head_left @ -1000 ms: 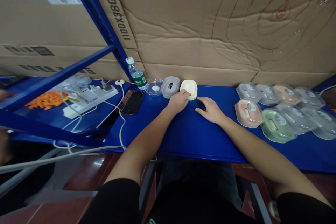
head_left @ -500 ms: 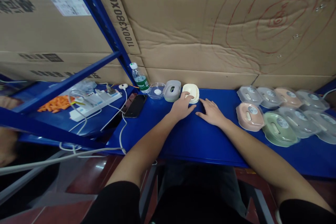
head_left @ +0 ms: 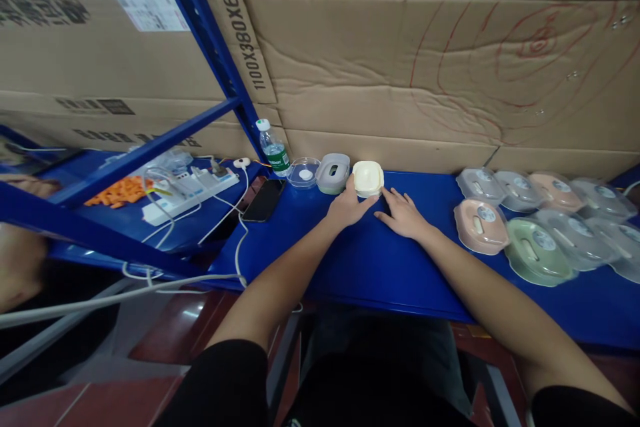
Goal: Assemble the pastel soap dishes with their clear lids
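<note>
A cream-coloured plastic container (head_left: 369, 175) stands on the blue tabletop, its hollow facing up. My left hand (head_left: 346, 205) rests at its front left corner, fingers along the left side and thumb spread across the front. At the front right corner is my right hand (head_left: 403, 215), its fingers stretched out and their tips close to the rim; whether they touch it I cannot tell. Just left of the container sit a grey lid with a slot (head_left: 333, 173) and a clear round-cornered cover (head_left: 303, 174) with a white spot.
A water bottle (head_left: 275, 155) and a black phone (head_left: 265, 200) lie left of the covers. Several lidded containers (head_left: 537, 250) stand at the right. Beyond the blue frame (head_left: 145, 123) are a power strip (head_left: 193, 193), orange pieces (head_left: 120, 191) and another person's arm (head_left: 23, 260). Cardboard (head_left: 350, 67) forms the back.
My left hand's fingers have come off the top of the cream container to its left side, baring its hollow. My right hand has barely moved. The view has shifted slightly.
</note>
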The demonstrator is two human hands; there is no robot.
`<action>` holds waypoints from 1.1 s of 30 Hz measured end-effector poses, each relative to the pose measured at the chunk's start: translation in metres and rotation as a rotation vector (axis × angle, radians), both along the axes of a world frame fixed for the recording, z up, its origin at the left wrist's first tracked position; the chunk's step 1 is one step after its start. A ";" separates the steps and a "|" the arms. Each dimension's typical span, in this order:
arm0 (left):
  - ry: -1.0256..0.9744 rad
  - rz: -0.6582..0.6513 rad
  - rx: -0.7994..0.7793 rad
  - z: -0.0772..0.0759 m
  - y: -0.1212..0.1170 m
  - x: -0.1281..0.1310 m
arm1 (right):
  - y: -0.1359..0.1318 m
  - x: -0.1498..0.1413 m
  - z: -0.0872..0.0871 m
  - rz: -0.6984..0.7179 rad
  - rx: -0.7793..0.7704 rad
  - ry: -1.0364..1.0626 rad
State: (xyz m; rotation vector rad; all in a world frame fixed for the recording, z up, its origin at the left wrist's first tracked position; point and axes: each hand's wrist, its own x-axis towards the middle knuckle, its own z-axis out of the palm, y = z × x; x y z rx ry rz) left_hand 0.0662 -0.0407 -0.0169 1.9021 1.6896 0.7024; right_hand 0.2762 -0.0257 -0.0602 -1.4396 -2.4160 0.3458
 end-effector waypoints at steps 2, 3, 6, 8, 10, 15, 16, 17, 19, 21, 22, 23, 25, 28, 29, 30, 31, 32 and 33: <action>0.063 0.011 -0.004 0.002 -0.003 0.001 | 0.000 -0.002 0.001 0.009 -0.018 -0.016; 0.116 0.024 -0.002 0.004 -0.005 0.001 | 0.000 -0.002 0.002 0.018 -0.029 -0.027; 0.305 0.055 0.041 0.009 -0.013 0.004 | 0.000 -0.004 0.004 0.038 -0.053 -0.055; 0.403 0.062 0.082 0.012 -0.017 0.004 | 0.000 -0.004 0.005 0.037 -0.051 -0.053; 0.458 0.055 0.090 0.014 -0.018 0.003 | 0.000 -0.004 0.005 0.033 -0.040 -0.037; 0.495 0.016 0.005 0.010 -0.012 -0.002 | -0.003 -0.003 0.006 0.025 -0.027 -0.032; 0.494 0.005 -0.004 0.009 -0.011 -0.003 | -0.005 -0.002 0.007 0.028 -0.022 -0.036; 0.491 -0.006 -0.007 0.007 -0.009 -0.003 | -0.007 -0.001 0.009 0.032 -0.011 -0.041; 0.483 -0.025 -0.005 0.004 -0.008 -0.004 | -0.014 0.003 0.016 0.038 0.032 -0.061; 0.480 -0.036 0.000 0.002 -0.007 -0.004 | -0.021 0.014 0.025 0.028 0.098 -0.101; 0.480 -0.042 0.002 0.001 -0.007 -0.004 | -0.024 0.022 0.031 0.009 0.133 -0.128; 0.480 -0.048 0.005 0.000 -0.007 -0.004 | -0.026 0.032 0.038 -0.024 0.161 -0.159; 0.482 -0.064 0.007 -0.001 -0.007 -0.005 | -0.028 0.055 0.052 -0.133 0.178 -0.229; 0.488 -0.076 0.013 -0.001 -0.006 -0.006 | -0.025 0.090 0.071 -0.328 0.093 -0.357; 0.492 -0.077 0.020 -0.001 -0.006 -0.006 | -0.023 0.098 0.076 -0.390 0.024 -0.406; 0.498 -0.078 0.030 0.000 -0.007 -0.006 | -0.023 0.104 0.080 -0.440 -0.034 -0.448; 0.506 -0.078 0.040 0.001 -0.008 -0.006 | -0.022 0.107 0.083 -0.465 -0.083 -0.480; 0.517 -0.076 0.049 0.002 -0.009 -0.006 | -0.023 0.107 0.084 -0.470 -0.113 -0.501; 0.529 -0.073 0.056 0.003 -0.010 -0.005 | -0.023 0.106 0.085 -0.451 -0.116 -0.508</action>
